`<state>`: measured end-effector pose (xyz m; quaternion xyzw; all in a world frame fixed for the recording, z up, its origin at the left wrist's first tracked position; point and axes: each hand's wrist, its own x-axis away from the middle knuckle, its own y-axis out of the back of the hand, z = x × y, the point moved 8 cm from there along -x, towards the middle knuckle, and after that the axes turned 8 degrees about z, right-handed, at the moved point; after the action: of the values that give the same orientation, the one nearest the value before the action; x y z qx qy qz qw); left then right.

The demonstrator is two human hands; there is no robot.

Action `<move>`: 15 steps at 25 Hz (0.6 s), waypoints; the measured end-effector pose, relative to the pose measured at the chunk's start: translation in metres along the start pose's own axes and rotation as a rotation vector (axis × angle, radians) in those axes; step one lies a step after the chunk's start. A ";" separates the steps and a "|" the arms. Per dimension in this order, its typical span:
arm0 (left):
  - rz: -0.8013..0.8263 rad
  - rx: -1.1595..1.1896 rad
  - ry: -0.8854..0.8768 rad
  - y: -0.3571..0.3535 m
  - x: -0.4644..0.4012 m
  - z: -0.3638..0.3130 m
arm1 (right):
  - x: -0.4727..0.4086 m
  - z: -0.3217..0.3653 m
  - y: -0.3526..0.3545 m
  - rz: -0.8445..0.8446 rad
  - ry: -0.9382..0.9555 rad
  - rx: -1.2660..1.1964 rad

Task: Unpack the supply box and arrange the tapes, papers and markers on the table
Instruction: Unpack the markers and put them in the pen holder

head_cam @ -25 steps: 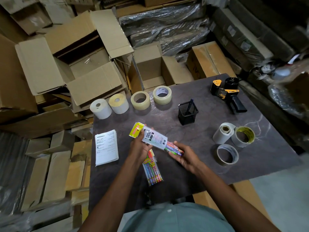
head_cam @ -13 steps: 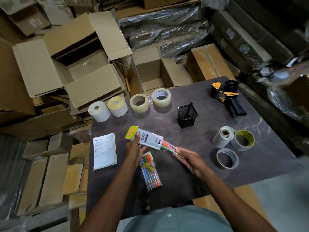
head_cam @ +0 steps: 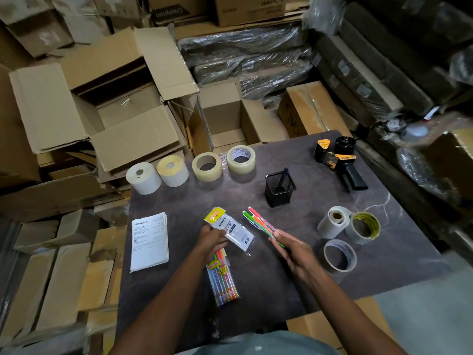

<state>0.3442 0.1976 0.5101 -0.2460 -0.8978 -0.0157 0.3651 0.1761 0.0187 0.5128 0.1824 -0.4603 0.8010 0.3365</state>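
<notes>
My left hand (head_cam: pixel 211 241) grips a clear plastic marker sleeve (head_cam: pixel 234 230) with a yellow header, now emptied. My right hand (head_cam: pixel 294 249) holds a bunch of coloured markers (head_cam: pixel 261 222), their tips pointing up and left, above the dark table (head_cam: pixel 256 290). Under my left hand lies a second sealed pack of markers (head_cam: pixel 222 280). A stack of papers (head_cam: pixel 149 242) rests at the table's left edge. A black mesh pen holder (head_cam: pixel 280 187) with one pen stands behind the markers.
Two white label rolls (head_cam: pixel 143 177) and two clear tape rolls (head_cam: pixel 240 159) line the table's far edge. Three more rolls (head_cam: pixel 362 228) sit at the right, behind them a tape dispenser (head_cam: pixel 337 160). Open cardboard boxes (head_cam: pixel 222 119) crowd the floor beyond.
My right hand pulled the markers out of the sleeve and moved them rightward. My left hand kept the empty sleeve.
</notes>
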 end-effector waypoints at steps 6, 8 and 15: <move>-0.220 -0.146 -0.158 0.001 0.021 -0.019 | 0.000 -0.004 -0.020 0.043 -0.018 -0.005; -0.169 -0.120 -0.187 -0.009 0.028 -0.016 | -0.001 -0.006 -0.029 0.069 -0.025 -0.017; 0.193 0.248 -0.098 -0.079 0.028 -0.010 | 0.001 -0.019 -0.056 0.213 -0.055 0.048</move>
<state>0.2977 0.1387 0.5483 -0.2848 -0.8817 0.1422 0.3484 0.2159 0.0546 0.5384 0.1625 -0.4667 0.8378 0.2323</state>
